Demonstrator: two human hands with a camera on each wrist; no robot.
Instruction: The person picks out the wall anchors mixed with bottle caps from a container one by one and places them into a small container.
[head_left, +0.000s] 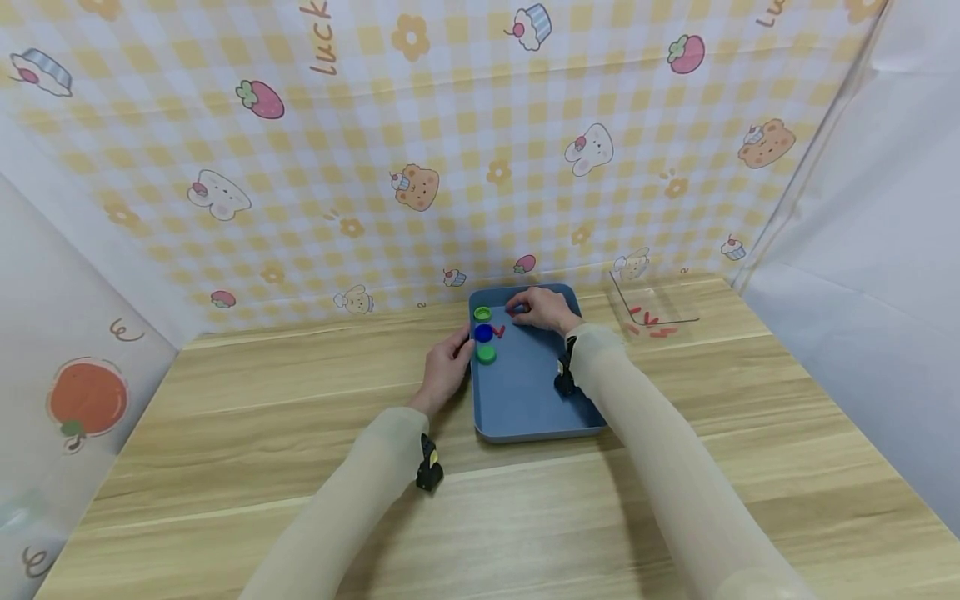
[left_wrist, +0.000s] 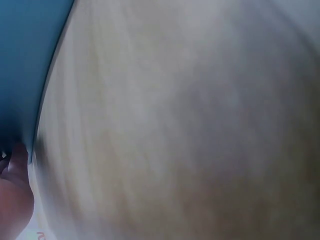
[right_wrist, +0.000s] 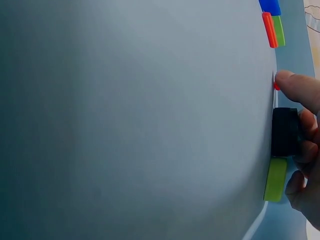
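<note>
In the head view, my left hand (head_left: pixel 446 367) holds the left rim of a blue-grey tray (head_left: pixel 536 434); a digit lies against the tray wall in the left wrist view. My right hand (head_left: pixel 545 310) reaches inside the tray's far right part, its fingertips pinching a small red stick (right_wrist: pixel 276 86). Beside its curled fingers are a black cap (right_wrist: pixel 285 132) and a green cap (right_wrist: pixel 275 180). Along the left wall stand a light green cap (head_left: pixel 482 314), a blue cap (head_left: pixel 483 333) and a green cap (head_left: pixel 486 354). Loose red sticks (head_left: pixel 499 332) lie near the blue one.
A clear plastic box (head_left: pixel 675 320) with several red sticks stands right of the tray on the wooden table (head_left: pixel 300 392). A checked, printed cloth (head_left: pixel 480 217) hangs behind the table's far edge. White sheeting (head_left: pixel 862 250) borders the right side.
</note>
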